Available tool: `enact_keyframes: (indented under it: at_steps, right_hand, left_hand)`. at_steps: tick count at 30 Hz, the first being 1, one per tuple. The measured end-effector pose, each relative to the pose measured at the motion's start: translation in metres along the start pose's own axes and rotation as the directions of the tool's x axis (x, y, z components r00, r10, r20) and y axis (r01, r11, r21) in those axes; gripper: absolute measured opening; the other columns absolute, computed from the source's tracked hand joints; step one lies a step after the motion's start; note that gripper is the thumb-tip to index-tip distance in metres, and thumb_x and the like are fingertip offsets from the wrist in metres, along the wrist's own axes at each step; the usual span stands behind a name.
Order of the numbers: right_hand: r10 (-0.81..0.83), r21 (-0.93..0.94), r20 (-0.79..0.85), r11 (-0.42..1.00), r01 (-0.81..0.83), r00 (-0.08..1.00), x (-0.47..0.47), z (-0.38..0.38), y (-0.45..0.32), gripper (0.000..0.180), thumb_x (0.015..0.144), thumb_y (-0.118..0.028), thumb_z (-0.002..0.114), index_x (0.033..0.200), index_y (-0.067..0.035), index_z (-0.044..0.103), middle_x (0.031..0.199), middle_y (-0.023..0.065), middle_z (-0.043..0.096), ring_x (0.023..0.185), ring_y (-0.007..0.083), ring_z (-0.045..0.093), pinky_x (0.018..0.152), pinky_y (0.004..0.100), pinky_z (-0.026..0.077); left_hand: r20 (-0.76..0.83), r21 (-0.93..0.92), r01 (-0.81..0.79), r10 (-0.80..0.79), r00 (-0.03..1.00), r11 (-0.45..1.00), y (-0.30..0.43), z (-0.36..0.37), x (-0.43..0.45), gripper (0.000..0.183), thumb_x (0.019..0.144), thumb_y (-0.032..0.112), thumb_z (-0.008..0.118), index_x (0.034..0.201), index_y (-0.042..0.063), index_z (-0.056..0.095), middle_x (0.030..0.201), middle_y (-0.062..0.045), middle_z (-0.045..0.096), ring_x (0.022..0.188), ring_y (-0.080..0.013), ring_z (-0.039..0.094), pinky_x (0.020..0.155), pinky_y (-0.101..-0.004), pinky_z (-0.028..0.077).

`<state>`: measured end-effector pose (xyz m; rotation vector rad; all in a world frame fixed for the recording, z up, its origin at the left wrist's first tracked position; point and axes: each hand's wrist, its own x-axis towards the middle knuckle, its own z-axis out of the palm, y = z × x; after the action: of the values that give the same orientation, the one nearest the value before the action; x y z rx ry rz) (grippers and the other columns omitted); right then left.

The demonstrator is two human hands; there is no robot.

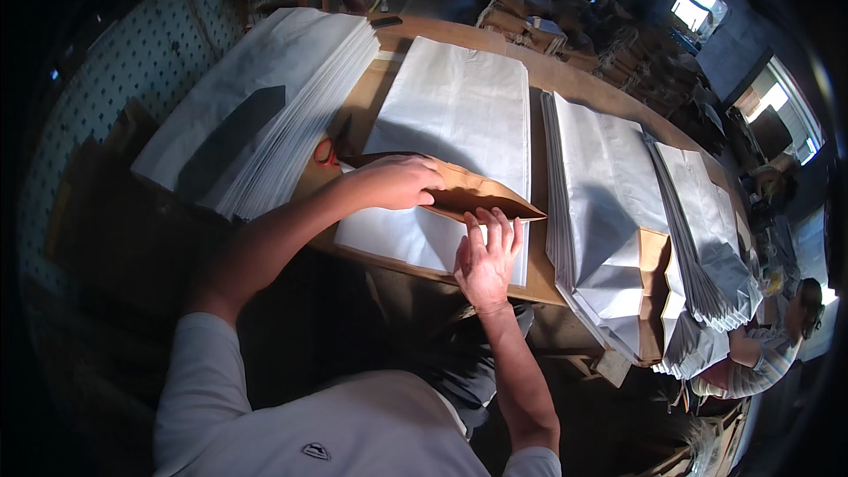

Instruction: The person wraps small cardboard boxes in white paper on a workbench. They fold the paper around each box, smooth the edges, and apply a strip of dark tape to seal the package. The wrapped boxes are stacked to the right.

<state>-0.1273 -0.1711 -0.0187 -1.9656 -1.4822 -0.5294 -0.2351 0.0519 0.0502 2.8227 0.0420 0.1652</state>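
A white paper bag with a brown lining (464, 189) lies on top of a stack of white bags (457, 99) in front of me, its mouth spread apart. My left hand (401, 182) reaches over the mouth's left part, its fingers curled at the brown inside; whether they pinch the paper is hard to tell. At the near edge of the mouth, the fingertips of my right hand (489, 255) touch the paper, fingers spread and slightly bent. Red-handled scissors (325, 153) lie to the left of the stack, their blades in shadow.
A thick stack of white bags (291, 79) fills the table's left side. More bag stacks (596, 159) (702, 212) stand to the right, one with its brown-lined bottom unfolded. A dark flat object (386, 22) lies at the wooden table's (563, 63) far edge. Another person (762, 358) is at far right.
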Motion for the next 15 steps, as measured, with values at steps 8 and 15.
enact_keyframes:
  at_steps: [8,15]
  right_hand:
    - [0.768,0.967,0.107,0.067,-0.244,0.632,0.02,0.039,0.104,0.052,0.11,-0.037,0.037,0.134,0.005,0.055,0.13,0.0154,0.063,0.124,0.0257,0.057,0.11,0.0384,0.039]
    - [0.606,0.878,0.447,-0.155,-0.453,0.658,0.015,0.075,0.148,0.069,0.108,-0.052,0.034,0.13,0.006,0.063,0.13,0.0144,0.066,0.12,0.0233,0.061,0.109,0.0335,0.041]
  left_hand:
    - [0.686,-0.349,0.351,-0.019,0.727,0.869,0.022,0.014,0.089,0.045,0.101,0.011,0.043,0.145,0.009,0.054,0.139,-0.013,0.061,0.129,-0.0244,0.055,0.107,-0.0366,0.042]
    - [0.74,-0.432,0.427,0.041,0.672,0.795,0.029,0.049,0.132,0.048,0.095,0.007,0.047,0.142,0.0,0.05,0.142,-0.019,0.054,0.132,-0.0265,0.048,0.108,-0.0391,0.04]
